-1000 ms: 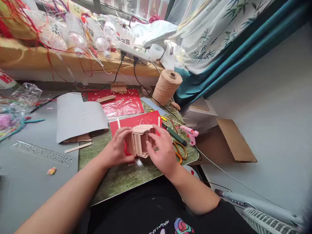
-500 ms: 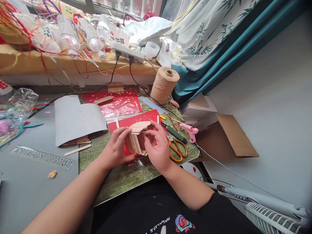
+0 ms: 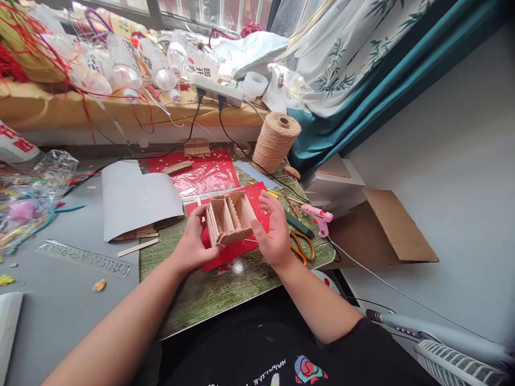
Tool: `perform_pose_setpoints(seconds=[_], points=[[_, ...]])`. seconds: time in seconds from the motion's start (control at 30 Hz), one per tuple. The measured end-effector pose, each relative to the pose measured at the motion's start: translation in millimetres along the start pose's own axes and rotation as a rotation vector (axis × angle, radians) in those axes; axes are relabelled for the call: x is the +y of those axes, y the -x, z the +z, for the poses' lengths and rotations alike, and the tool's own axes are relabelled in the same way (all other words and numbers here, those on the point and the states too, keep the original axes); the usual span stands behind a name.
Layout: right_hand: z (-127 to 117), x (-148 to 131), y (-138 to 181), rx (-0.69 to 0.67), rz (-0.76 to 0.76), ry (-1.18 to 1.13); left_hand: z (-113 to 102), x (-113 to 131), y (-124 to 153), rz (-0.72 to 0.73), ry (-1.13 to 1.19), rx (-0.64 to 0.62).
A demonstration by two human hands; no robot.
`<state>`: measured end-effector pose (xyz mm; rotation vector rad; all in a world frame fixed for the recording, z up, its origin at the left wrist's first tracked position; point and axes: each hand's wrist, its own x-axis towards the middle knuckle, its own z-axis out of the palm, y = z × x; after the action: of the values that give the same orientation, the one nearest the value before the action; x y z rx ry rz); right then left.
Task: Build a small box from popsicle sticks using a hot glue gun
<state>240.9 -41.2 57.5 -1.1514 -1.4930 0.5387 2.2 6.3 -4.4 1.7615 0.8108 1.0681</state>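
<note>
A small box made of wooden craft sticks [image 3: 233, 236] is held over a red sheet [image 3: 257, 201], its open side facing up and toward me. A divider with a jagged edge splits the inside into two compartments. My left hand [image 3: 191, 244] grips the box's left side, thumb along the lower front edge. At the right stands my right hand [image 3: 274, 238], fingers spread and apart from the box; its thumb is close to the right corner, and I cannot tell whether it touches. Orange-handled scissors [image 3: 300, 245] lie beside my right hand, partly hidden.
A pink glue gun [image 3: 318, 215] rests at the table's right edge, near a green-handled tool [image 3: 298, 222]. Behind stands a twine spool [image 3: 277, 140]. Grey card [image 3: 140, 198] covers some sticks at left, near a clear ruler [image 3: 86, 258]. Black cords cross the back.
The box has been turned so that its open compartments face me. My right hand has come off it and opened to the right, while my left hand keeps hold.
</note>
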Motion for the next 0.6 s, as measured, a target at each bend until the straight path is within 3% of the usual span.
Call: perform_pose_setpoints(seconds=[0.1, 0.23, 0.37, 0.5, 0.6], points=[[1, 20, 7, -0.163, 0.105, -0.208, -2, 1, -2, 0.009, 0.205, -0.039], [4, 34, 21, -0.312, 0.263, -0.286, -6, 7, -4, 0.018, 0.211, -0.147], [-1, 38, 27, -0.317, 0.296, -0.188, -8, 7, -5, -0.075, 0.064, -0.239], [-4, 44, 27, -0.366, 0.314, 0.025, -5, 1, -6, -0.125, -0.025, -0.230], [-4, 51, 29, -0.381, 0.309, 0.046, -5, -2, -6, -0.116, -0.112, -0.225]])
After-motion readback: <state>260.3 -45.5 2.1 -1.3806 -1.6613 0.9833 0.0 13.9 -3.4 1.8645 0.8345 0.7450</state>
